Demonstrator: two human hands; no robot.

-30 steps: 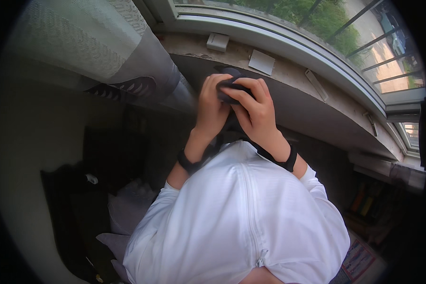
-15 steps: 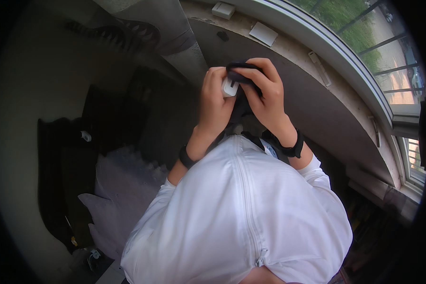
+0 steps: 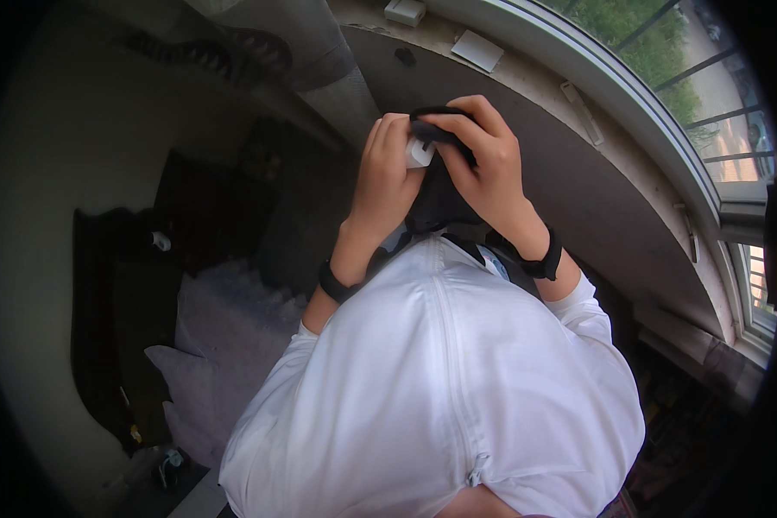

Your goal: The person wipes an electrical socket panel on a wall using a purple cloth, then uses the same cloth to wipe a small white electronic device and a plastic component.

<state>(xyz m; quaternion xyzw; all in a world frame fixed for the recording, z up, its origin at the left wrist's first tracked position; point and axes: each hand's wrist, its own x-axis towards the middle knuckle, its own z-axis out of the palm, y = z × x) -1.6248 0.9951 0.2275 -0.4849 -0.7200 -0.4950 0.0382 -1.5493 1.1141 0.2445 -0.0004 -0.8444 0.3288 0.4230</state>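
Note:
My left hand [image 3: 385,177] is closed round a small white plastic block with rounded corners [image 3: 418,155], which looks like a charger; a dark slot or piece shows at its end. Fingers of my right hand [image 3: 492,160] pinch a dark looped band [image 3: 430,132] against the top of that block. Whether the band is cloth or cable I cannot tell. Both hands are raised in front of my chest, almost touching. Behind and below them shows black fabric [image 3: 440,198]. A black band circles each wrist.
A windowsill [image 3: 535,86] curves along the right under a barred window. On it lie a white box [image 3: 405,11], a flat white square [image 3: 477,51] and a narrow white piece [image 3: 582,112]. Grey curtain [image 3: 319,52] hangs at upper left; a pale frilled cover [image 3: 224,345] lies at left.
Both hands have risen slightly with the white block and the dark band. The dark band now sits lower over the block's end, and more black fabric shows beneath the hands.

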